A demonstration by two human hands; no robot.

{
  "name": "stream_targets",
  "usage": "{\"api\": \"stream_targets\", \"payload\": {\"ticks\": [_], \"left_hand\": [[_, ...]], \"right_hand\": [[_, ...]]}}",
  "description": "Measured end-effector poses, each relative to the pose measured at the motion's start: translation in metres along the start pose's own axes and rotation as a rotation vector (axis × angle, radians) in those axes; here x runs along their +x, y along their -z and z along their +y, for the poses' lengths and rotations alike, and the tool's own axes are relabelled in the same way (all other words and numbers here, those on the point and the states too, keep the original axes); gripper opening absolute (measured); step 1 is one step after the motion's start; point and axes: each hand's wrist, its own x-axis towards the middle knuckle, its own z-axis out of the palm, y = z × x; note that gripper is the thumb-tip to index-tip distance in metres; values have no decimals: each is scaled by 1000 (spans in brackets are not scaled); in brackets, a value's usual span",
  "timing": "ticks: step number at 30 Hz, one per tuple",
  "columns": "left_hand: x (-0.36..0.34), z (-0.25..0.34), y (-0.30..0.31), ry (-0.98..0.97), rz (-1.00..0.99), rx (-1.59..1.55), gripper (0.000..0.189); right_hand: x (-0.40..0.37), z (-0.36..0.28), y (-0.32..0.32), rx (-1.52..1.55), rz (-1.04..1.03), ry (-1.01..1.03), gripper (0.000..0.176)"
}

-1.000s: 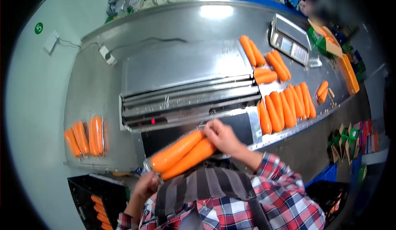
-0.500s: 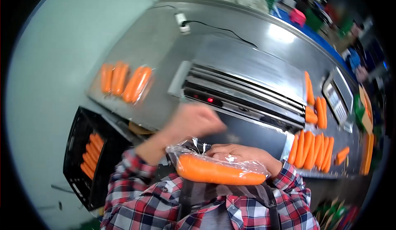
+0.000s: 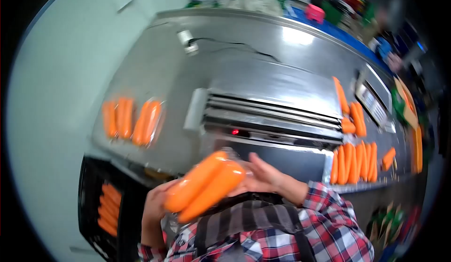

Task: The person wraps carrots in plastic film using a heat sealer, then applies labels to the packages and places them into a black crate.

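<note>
A clear plastic pack of carrots [image 3: 204,184] is held tilted in front of my chest, its upper end toward the sealing machine [image 3: 277,116]. At its lower left end, my left hand [image 3: 157,201] grips the wrapped carrots, with the fingers partly behind them. My right hand [image 3: 260,177] holds the upper right end, thumb raised and fingers behind the plastic. The machine shows a red light and stands just beyond the hands on the metal table [image 3: 183,88].
Wrapped carrots [image 3: 124,118] lie at the table's left. A black crate [image 3: 94,187] holds more carrots at lower left. Loose carrots [image 3: 354,163] line the right side, near a scale [image 3: 373,97]. A power strip [image 3: 188,42] with a cable lies behind.
The carrot pack has turned from level to tilted and shifted left. My left hand has come down from above and taken hold of its left end. The camera view has shifted.
</note>
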Motion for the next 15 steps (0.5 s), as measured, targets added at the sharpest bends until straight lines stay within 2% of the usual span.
{"api": "stream_targets", "payload": {"ticks": [1,2,3,4,6,7,9,13,15], "left_hand": [[6,-6,15,-274,-18,243,60],[0,-45,31,-116,170,-178,55],[8,-62,38,-43,261,-378,50],[17,-79,45,11,368,-584,45],[51,-85,50,-183,647,-342,40],[61,-98,53,-317,894,-79,46],[86,-153,91,-420,889,241,53],[130,-130,77,340,933,-429,47],[145,-114,67,404,949,-402,43]], "right_hand": [[15,-1,-3,86,-113,38,69],[28,1,-7,9,-76,127,63],[36,-2,-9,-68,-22,223,57],[35,-5,-8,-129,-51,267,55],[19,-7,-1,-198,-60,292,49],[7,-7,0,-203,-59,268,46],[-17,-5,4,-309,80,295,41],[-74,9,18,-357,275,477,39],[-111,15,13,-303,403,613,33]]}}
